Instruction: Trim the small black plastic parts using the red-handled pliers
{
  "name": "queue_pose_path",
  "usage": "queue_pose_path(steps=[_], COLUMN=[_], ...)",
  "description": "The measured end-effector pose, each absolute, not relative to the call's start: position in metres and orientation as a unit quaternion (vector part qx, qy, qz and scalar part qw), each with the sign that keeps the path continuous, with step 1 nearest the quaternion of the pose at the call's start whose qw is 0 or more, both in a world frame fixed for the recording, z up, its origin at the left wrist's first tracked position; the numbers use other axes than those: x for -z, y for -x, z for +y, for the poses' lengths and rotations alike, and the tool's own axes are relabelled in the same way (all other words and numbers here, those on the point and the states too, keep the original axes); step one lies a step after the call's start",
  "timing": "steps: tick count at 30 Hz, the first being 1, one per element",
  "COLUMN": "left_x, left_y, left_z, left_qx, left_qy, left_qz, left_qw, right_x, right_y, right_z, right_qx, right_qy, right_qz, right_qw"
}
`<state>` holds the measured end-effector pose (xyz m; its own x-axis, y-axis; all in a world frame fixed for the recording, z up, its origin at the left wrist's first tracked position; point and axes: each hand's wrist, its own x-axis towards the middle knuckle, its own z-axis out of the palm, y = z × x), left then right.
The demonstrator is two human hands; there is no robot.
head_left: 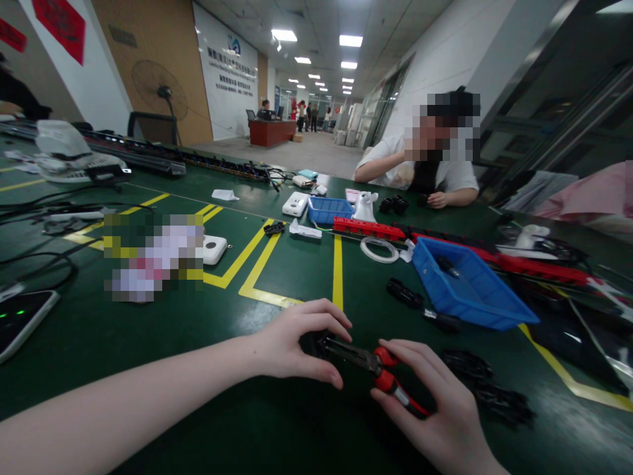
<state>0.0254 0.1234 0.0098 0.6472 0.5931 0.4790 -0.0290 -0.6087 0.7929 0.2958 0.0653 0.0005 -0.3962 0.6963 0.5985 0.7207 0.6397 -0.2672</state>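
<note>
Near the front middle of the green table, my right hand (435, 402) holds red-handled pliers (378, 369) by the grips, with the jaws pointing left. My left hand (301, 343) is curved around a small black piece (316, 343) beside the jaw tips, its thumb and fingers apart at the ends. Whether the jaws touch the black piece is too dark to tell. Bundled black cables (487, 386) lie to the right of my right hand. Black connectors (405, 292) rest beyond the pliers, beside a blue tray.
The blue tray (469, 284) stands at the right, with a smaller blue tray (329, 210) farther back. Red strips (368, 228) cross the table. White devices (213, 250) and a blurred item lie left; cables line the left edge. A person (430, 152) sits opposite.
</note>
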Motion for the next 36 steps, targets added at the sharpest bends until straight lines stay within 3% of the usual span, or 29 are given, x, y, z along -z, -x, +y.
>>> queue_pose_path(steps=[36], left_x=[-0.0116], left_y=[-0.0288], left_z=[0.1198], left_qx=[-0.355], left_qy=[-0.847], left_qz=[0.197], left_qw=[0.345], right_x=[-0.0014], right_y=[-0.2933], right_z=[0.0643], right_qx=[-0.019], right_qy=[0.402], right_qz=[-0.85], right_qw=[0.341])
